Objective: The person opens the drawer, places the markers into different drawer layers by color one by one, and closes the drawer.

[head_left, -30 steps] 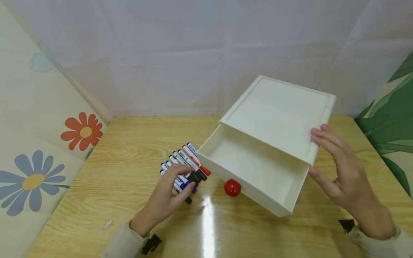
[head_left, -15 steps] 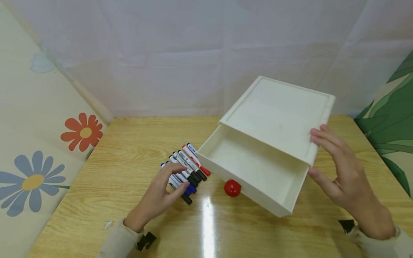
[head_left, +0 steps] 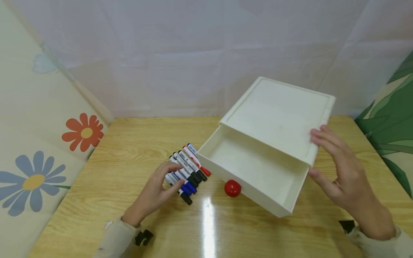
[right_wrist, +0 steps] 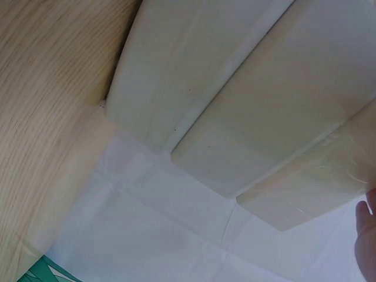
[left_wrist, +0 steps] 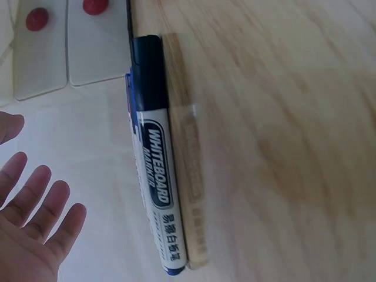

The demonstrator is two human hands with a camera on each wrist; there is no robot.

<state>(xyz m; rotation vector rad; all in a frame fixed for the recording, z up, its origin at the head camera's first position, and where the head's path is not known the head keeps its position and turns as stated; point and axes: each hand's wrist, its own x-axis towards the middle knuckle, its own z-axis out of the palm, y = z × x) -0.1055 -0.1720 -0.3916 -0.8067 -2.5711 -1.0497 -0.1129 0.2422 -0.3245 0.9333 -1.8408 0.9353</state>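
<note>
My left hand point(head_left: 155, 191) hovers at the near left side of a row of several whiteboard markers point(head_left: 193, 166), fingers parted with nothing between them. The markers have black, blue and red caps and lie side by side on the table. Up close in the left wrist view, one black-capped marker point(left_wrist: 155, 158) lies apart from the fingers. My right hand point(head_left: 350, 179) rests its fingertips and thumb against the right side of a white drawer cabinet point(head_left: 280, 114). The cabinet's top drawer point(head_left: 258, 192) is pulled out and bare inside, with a red round knob point(head_left: 232, 188) on its front.
In the left wrist view a second red knob point(left_wrist: 37, 19) shows on another drawer front. The wooden table point(head_left: 129, 143) meets a white sheet point(head_left: 167, 64) at the back. Flower-printed cloth point(head_left: 35, 125) hangs at the left. A small white scrap point(head_left: 108, 225) lies near the left sleeve.
My left hand has drawn back to the left and toward me, uncovering more of the markers. The right hand, cabinet and drawer stay where they were.
</note>
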